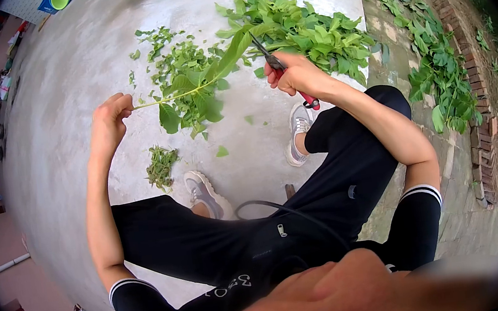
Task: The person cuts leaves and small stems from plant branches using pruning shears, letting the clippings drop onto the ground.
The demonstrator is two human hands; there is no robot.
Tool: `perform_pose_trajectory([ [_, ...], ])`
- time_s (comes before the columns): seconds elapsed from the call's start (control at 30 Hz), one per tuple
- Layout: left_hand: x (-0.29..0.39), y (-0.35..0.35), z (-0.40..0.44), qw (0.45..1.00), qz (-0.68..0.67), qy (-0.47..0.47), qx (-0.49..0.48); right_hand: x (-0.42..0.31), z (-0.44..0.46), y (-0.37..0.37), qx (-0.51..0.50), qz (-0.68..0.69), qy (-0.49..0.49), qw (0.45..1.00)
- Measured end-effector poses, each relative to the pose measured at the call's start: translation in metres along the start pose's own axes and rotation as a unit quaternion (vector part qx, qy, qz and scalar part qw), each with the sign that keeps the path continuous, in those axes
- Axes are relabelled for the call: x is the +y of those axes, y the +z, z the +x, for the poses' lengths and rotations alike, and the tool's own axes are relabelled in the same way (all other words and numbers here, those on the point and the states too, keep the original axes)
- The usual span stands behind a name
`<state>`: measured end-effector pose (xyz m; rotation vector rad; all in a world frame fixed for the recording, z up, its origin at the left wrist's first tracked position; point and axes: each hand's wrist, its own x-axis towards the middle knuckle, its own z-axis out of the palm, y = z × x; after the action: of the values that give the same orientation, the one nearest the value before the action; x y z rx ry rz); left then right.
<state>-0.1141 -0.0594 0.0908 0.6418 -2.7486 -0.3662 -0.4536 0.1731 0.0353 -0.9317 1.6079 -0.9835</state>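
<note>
My left hand [112,119] is closed on the thin end of a leafy green stem [190,92], which stretches to the right and upward. Wrapped round the red handles of a pair of pruning shears [277,65] is my right hand [300,79]. The dark blades point up and left, near the stem's leafy far end; whether they touch it I cannot tell. Below the stem, loose cut leaves [179,64] are scattered on the concrete floor. A larger heap of leafy branches [308,30] lies beyond my right hand.
A small bundle of trimmed stems [162,166] lies near my left shoe [206,193]. More leafy branches [438,76] spread along a brick edging [476,90] at the right. A blue and green basin [59,0] stands at the upper left. A dark cable [286,208] crosses my lap.
</note>
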Motion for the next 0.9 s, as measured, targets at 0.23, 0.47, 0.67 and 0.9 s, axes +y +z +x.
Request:
perform_pose_trajectory([
  [0.23,0.014,-0.006,0.003,0.999,0.007,0.021,-0.028,-0.036,-0.032,-0.002,0.054,-0.001,0.06,0.997],
  [0.47,-0.012,-0.003,0.0,0.999,-0.003,-0.035,-0.007,-0.017,-0.011,-0.035,0.127,0.249,0.068,0.958],
  [0.67,-0.034,0.005,-0.01,0.987,-0.099,-0.126,-0.02,-0.002,-0.001,-0.023,-0.027,0.181,0.03,0.983],
  [0.9,-0.016,0.014,-0.005,0.98,-0.152,-0.126,-0.033,0.014,0.0,0.027,-0.147,0.162,0.085,0.972],
])
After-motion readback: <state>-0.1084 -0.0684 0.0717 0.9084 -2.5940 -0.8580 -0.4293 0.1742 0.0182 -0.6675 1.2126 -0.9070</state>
